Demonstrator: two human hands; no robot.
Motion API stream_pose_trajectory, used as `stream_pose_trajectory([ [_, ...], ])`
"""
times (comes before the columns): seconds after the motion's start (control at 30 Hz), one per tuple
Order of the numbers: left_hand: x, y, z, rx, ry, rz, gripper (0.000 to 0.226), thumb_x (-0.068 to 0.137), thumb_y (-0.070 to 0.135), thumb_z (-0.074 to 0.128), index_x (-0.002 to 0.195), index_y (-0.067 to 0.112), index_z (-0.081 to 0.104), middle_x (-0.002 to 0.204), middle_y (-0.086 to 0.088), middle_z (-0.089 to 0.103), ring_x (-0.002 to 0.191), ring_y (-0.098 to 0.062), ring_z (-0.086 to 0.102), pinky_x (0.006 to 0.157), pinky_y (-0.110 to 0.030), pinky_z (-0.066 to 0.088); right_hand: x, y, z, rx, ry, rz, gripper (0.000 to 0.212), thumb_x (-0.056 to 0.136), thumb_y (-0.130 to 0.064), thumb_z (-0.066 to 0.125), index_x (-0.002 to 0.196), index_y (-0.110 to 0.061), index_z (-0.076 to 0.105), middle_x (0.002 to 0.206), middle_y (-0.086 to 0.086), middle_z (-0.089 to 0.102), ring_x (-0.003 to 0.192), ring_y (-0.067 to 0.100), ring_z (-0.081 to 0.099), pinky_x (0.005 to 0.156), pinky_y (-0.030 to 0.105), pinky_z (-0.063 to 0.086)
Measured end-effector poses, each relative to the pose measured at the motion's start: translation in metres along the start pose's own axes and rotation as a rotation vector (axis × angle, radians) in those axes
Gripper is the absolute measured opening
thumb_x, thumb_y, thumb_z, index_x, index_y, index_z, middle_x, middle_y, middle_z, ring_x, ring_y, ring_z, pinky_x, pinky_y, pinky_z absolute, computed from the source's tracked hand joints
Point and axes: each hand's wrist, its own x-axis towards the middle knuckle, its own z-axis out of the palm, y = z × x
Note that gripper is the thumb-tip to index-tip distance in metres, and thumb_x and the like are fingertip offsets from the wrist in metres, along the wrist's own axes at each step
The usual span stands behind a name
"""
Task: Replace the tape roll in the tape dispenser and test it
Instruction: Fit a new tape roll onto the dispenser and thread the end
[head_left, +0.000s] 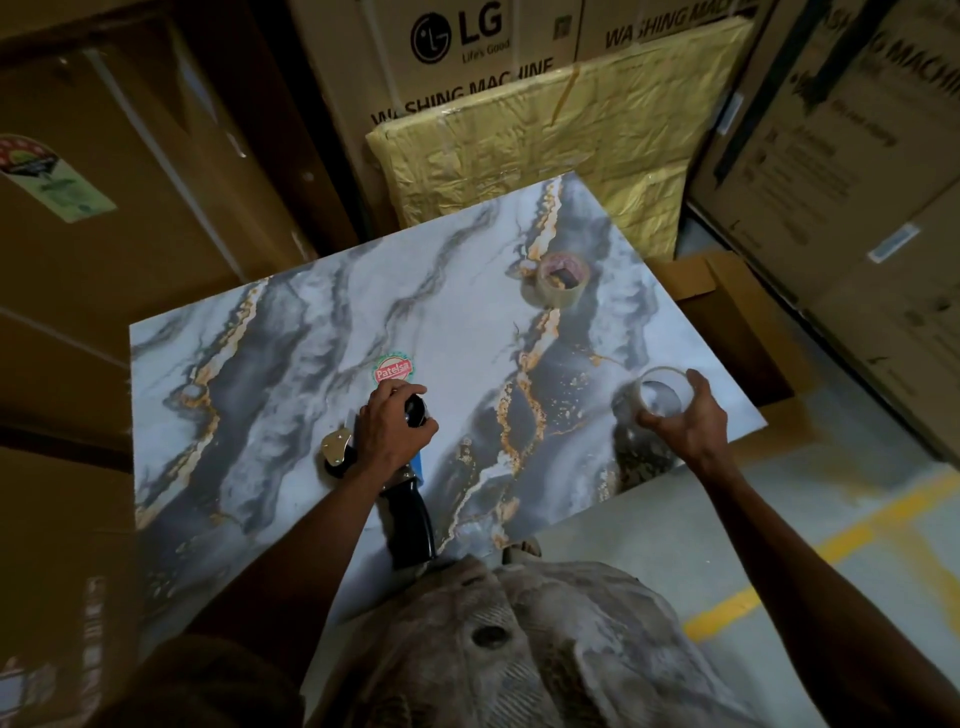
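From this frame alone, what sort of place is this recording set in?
Probably an appliance warehouse or stockroom: tall cartons printed LG washing machine stand stacked around the marble-patterned table, and yellow floor lines mark the concrete.

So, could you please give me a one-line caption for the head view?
Left hand grips the tape dispenser on the marbled table; right hand holds a clear tape roll.
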Motion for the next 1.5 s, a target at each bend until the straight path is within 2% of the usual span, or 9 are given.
stream_pose_trajectory([
  [0.17, -0.004, 0.003, -0.006, -0.063, 0.017, -0.030, 0.049, 0.065, 0.038, 0.068, 0.112, 0.027, 0.067, 0.118, 0.002, 0.058, 0.106, -0.025, 0.062, 0.088, -0.044, 0.054, 0.006, 0.001, 0.009, -0.074, 0.007, -0.046, 0.120, 0.062, -0.044, 0.092, 0.155, -0.009, 0.024, 0.156, 0.024, 0.035, 0.144, 0.042, 0.032, 0.115, 0.051, 0.032],
  [0.43, -0.014, 0.001, -0.019, -0.177, 0.037, -0.036, 0.051, 0.069, 0.037, 0.073, 0.116, 0.018, 0.068, 0.116, -0.003, 0.060, 0.105, -0.023, 0.062, 0.093, -0.038, 0.053, -0.012, -0.033, 0.035, -0.340, 0.139, -0.444, 0.084, 0.070, -0.066, 0.075, 0.137, -0.020, 0.051, 0.140, 0.014, 0.052, 0.132, 0.036, 0.043, 0.106, 0.052, 0.033],
  [0.57, -0.015, 0.000, -0.024, -0.215, 0.028, -0.033, 0.050, 0.069, 0.029, 0.079, 0.115, 0.011, 0.070, 0.117, -0.007, 0.064, 0.106, -0.023, 0.063, 0.094, -0.033, 0.051, -0.041, -0.069, 0.071, -0.221, -0.159, -0.564, 0.060, 0.078, -0.065, 0.064, 0.115, -0.018, 0.067, 0.120, 0.008, 0.065, 0.114, 0.029, 0.055, 0.095, 0.039, 0.042],
  [0.7, -0.015, -0.001, -0.026, -0.222, 0.024, -0.030, 0.048, 0.071, 0.020, 0.084, 0.115, 0.009, 0.071, 0.119, -0.008, 0.065, 0.107, -0.022, 0.063, 0.094, -0.026, 0.047, -0.082, -0.099, 0.112, -0.183, -0.567, -0.519, 0.037, 0.082, -0.047, 0.076, 0.104, -0.018, 0.071, 0.101, 0.003, 0.071, 0.088, 0.017, 0.065, 0.082, 0.034, 0.055],
  [0.8, -0.015, -0.003, -0.028, -0.222, 0.011, -0.043, 0.049, 0.071, 0.022, 0.085, 0.116, 0.012, 0.070, 0.120, -0.005, 0.065, 0.108, -0.018, 0.061, 0.096, -0.028, 0.048, -0.107, -0.113, 0.138, -0.224, -0.821, -0.565, 0.032, 0.088, -0.045, 0.073, 0.100, -0.016, 0.075, 0.096, 0.001, 0.073, 0.086, 0.015, 0.066, 0.081, 0.028, 0.049],
  [1.17, -0.032, -0.030, -0.054, -0.254, 0.107, -0.002, 0.032, 0.080, 0.012, 0.075, 0.111, 0.014, 0.072, 0.110, -0.003, 0.068, 0.092, -0.019, 0.066, 0.085, -0.037, 0.058, -0.141, -0.128, 0.195, -0.193, -0.883, -0.274, 0.051, 0.070, -0.063, 0.079, 0.056, -0.017, 0.060, 0.059, -0.002, 0.061, 0.056, 0.009, 0.056, 0.060, 0.025, 0.045],
  [1.3, -0.044, -0.038, -0.066, -0.250, 0.191, -0.012, 0.027, 0.080, 0.009, 0.071, 0.108, 0.012, 0.073, 0.106, -0.003, 0.068, 0.085, -0.019, 0.064, 0.080, -0.031, 0.056, -0.148, -0.126, 0.207, -0.111, -0.931, -0.133, 0.056, 0.062, -0.062, 0.083, 0.083, -0.011, 0.078, 0.081, 0.006, 0.077, 0.075, 0.018, 0.073, 0.072, 0.031, 0.058],
  [1.4, -0.053, -0.050, -0.071, -0.250, 0.186, -0.062, 0.028, 0.081, 0.004, 0.069, 0.108, 0.009, 0.073, 0.111, -0.005, 0.069, 0.095, -0.017, 0.066, 0.087, -0.023, 0.052, -0.155, -0.124, 0.213, 0.086, -1.002, 0.054, 0.045, 0.074, -0.038, 0.086, 0.100, -0.002, 0.077, 0.085, 0.003, 0.077, 0.075, 0.015, 0.074, 0.068, 0.025, 0.059],
  [1.5, -0.061, -0.065, -0.073, -0.241, 0.182, -0.088, 0.022, 0.085, 0.010, 0.069, 0.106, 0.011, 0.073, 0.109, -0.003, 0.070, 0.099, -0.017, 0.066, 0.088, -0.021, 0.050, -0.162, -0.126, 0.213, 0.235, -1.043, 0.229, 0.045, 0.076, -0.024, 0.085, 0.110, 0.003, 0.073, 0.105, 0.017, 0.077, 0.100, 0.035, 0.073, 0.092, 0.045, 0.059],
])
